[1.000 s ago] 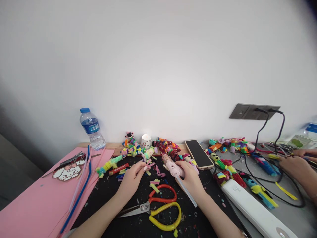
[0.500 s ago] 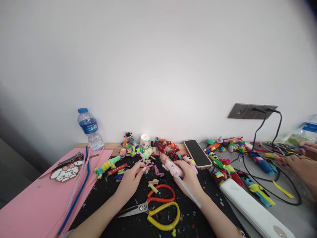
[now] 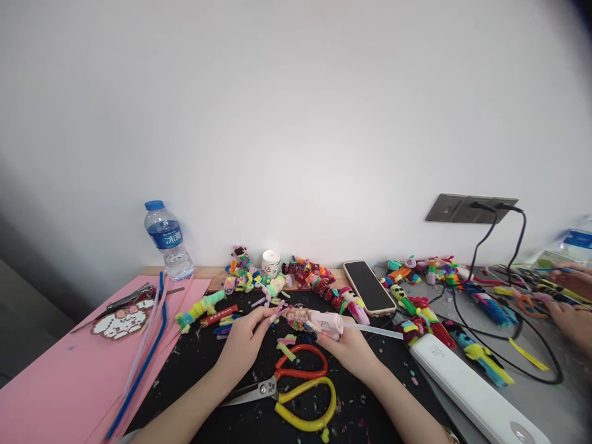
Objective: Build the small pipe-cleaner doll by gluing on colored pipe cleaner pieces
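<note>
My right hand (image 3: 348, 346) grips a pink glue gun (image 3: 319, 320) lifted off the black mat (image 3: 208, 364), its nozzle pointing left and a clear glue stick (image 3: 374, 332) sticking out to the right. My left hand (image 3: 245, 336) pinches a small pink pipe-cleaner piece (image 3: 277, 310) right at the gun's nozzle. Red- and yellow-handled scissors (image 3: 296, 385) lie on the mat just below both hands. Short pipe-cleaner scraps (image 3: 287, 345) lie between the hands.
A water bottle (image 3: 167, 240), a small white jar (image 3: 271, 262), several pipe-cleaner figures (image 3: 314, 274) and a phone (image 3: 369, 287) line the back. Pink paper (image 3: 60, 376) with long pipe cleaners lies left. A white power strip (image 3: 472, 391), black cables (image 3: 490, 345) and another person's hands (image 3: 571, 302) are at right.
My right hand lifted the glue gun off the mat and swung its nozzle left to the piece in my left hand. The other person's hands shifted at the right edge.
</note>
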Motion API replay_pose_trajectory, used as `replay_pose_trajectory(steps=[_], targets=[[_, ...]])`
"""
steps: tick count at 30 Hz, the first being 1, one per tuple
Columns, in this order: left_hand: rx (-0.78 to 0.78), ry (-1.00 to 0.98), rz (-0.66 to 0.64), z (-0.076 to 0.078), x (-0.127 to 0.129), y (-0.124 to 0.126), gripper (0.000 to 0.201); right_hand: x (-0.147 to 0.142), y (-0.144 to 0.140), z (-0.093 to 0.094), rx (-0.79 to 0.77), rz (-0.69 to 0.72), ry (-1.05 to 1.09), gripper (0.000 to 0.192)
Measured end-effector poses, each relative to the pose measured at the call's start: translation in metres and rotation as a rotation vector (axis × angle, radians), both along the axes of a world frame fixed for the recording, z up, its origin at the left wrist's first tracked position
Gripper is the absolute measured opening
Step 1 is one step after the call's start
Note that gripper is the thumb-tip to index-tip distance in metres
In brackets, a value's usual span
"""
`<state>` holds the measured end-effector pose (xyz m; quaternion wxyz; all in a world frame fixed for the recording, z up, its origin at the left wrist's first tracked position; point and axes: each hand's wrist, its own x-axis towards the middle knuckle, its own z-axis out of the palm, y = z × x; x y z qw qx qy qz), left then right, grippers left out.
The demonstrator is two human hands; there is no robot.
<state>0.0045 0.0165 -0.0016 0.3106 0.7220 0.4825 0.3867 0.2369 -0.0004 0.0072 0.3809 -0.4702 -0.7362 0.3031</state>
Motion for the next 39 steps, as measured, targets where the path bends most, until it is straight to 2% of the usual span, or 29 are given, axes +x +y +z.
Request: replay_pose_trajectory(steps=[5, 30, 39], targets=[[0.012, 0.008, -0.017, 0.0004, 0.0007, -0.0012, 0.025, 0.0003, 0.0008, -0.0004, -0.030, 0.031, -0.015, 0.024], [0.018, 0.023, -0.007, 0.0029, 0.0014, -0.0031, 0.025, 0.0006, -0.0005, 0.0014, -0.053, 0.001, -0.018, 0.027], [0.034, 0.024, -0.006, 0.0031, 0.0019, -0.0026, 0.024, 0.0001, -0.0017, 0.0043, -0.088, -0.003, 0.046, 0.028]])
